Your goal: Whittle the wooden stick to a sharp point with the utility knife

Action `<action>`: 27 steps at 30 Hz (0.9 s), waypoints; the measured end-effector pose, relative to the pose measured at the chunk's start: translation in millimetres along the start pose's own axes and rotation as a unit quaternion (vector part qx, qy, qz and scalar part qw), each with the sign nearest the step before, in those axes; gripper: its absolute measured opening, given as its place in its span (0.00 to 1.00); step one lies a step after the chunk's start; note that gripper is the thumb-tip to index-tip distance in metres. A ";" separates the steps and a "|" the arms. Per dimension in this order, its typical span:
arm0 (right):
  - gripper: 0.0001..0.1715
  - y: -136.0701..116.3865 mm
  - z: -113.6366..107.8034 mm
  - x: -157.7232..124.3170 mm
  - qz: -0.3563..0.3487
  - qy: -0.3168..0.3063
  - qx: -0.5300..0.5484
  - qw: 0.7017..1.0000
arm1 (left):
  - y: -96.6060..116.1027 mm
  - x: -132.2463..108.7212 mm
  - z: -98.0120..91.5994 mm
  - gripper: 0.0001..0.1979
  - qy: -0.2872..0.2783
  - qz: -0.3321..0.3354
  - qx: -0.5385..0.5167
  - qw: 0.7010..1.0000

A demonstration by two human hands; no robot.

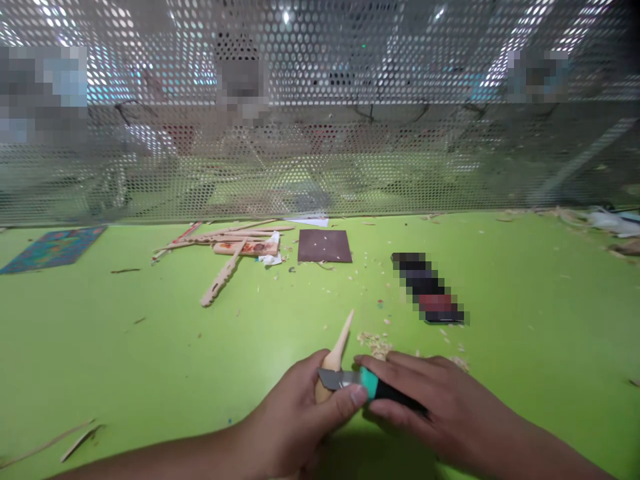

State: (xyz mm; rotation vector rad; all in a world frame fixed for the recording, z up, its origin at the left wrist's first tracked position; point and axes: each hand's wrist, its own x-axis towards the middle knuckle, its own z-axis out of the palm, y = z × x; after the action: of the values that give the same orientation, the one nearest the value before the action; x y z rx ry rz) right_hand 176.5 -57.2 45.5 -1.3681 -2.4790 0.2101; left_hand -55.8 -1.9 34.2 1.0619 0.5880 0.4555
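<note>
My left hand (300,407) is closed around a pale carved wooden piece (341,343), whose thin tapered tip points up and away from me. In my right hand (430,400) is a carving knife (369,385) with a black and teal handle. Its short grey blade lies across the thick lower part of the wood, and my left thumb rests beside the blade near the teal collar. The lower end of the wood is partly hidden by my left hand. Wood shavings (375,345) lie on the green table just beyond my right fingers.
Several carved wooden sticks (220,277) lie at the back left, near a brown sandpaper sheet (325,246). A blurred dark rectangular object (427,287) is to the right. A patterned sheet (55,248) lies far left. A perforated metal screen (320,153) stands along the table's back edge.
</note>
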 end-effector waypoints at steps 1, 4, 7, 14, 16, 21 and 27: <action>0.34 -1.1 1.3 -0.8 0.002 0.003 -0.006 1.000 | -0.1 0.1 0.2 0.22 0.000 0.000 -0.001 1.000; 0.31 -7.0 3.0 -2.1 0.014 0.018 -0.017 1.000 | -2.1 -0.3 0.9 0.22 0.006 -0.002 0.006 1.000; 0.28 -13.2 3.6 -2.0 0.019 0.058 -0.054 0.997 | -7.3 -1.3 1.4 0.24 0.038 -0.032 0.028 0.998; 0.25 -8.2 2.2 -2.1 0.025 0.105 -0.086 0.990 | -14.1 -2.9 -0.8 0.22 0.041 -0.044 0.013 0.998; 0.25 -1.4 -0.3 -2.9 0.037 0.114 -0.080 0.990 | -14.9 -2.6 -1.8 0.21 0.033 -0.044 -0.004 0.998; 0.24 15.7 -3.4 -3.5 0.056 0.116 -0.044 0.991 | -13.5 -1.1 -3.0 0.21 0.016 -0.067 -0.008 0.998; 0.23 14.5 -4.0 -1.4 0.049 0.041 0.025 0.998 | -0.6 -2.5 -2.8 0.24 0.026 -0.044 0.051 0.997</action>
State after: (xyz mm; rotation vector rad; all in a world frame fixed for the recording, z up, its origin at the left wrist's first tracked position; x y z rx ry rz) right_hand 190.1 -50.6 45.1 -1.4485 -2.3273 0.2302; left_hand -59.5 -1.8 33.2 1.1192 0.7078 0.3807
